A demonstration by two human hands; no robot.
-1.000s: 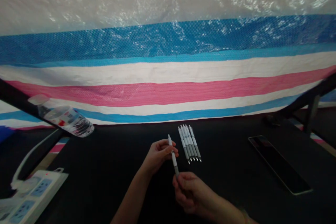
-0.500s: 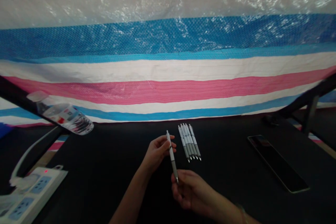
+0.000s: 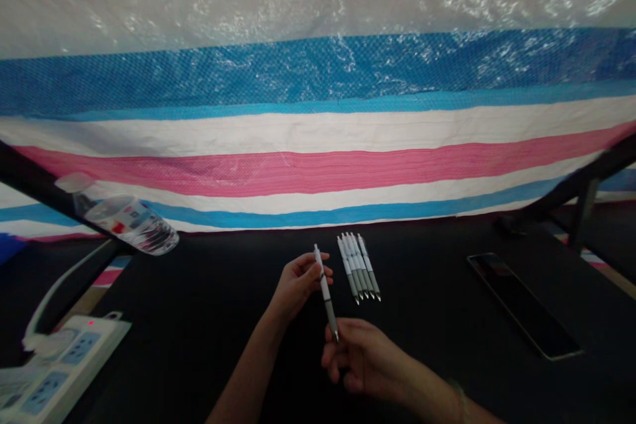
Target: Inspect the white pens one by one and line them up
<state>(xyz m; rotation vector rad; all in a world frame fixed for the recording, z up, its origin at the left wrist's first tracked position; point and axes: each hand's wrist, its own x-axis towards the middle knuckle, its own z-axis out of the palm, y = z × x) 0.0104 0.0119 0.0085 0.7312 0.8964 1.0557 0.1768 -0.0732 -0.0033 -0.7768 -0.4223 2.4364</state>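
Note:
A white pen with a grey grip [image 3: 328, 308] is held at a slant above the black table, its metal tip toward me. Near its upper end, my left hand [image 3: 295, 286] pinches the white barrel between thumb and fingers. My right hand [image 3: 362, 354] closes its thumb and index finger around the grip near the tip, the other fingers loosely curled. Just right of my left hand, several matching pens [image 3: 358, 268] lie side by side on the table, tips toward me.
A phone [image 3: 524, 305] lies on the right of the black table [image 3: 427, 278]. At left are a power strip [image 3: 64, 364] with a plugged cable and a tilted clear bottle [image 3: 132, 222]. A striped plastic sheet [image 3: 318, 172] hangs behind, between dark frame bars.
The lower fingers of my right hand have loosened and spread slightly around the pen's tip end. Both hands and the pen stay in nearly the same place.

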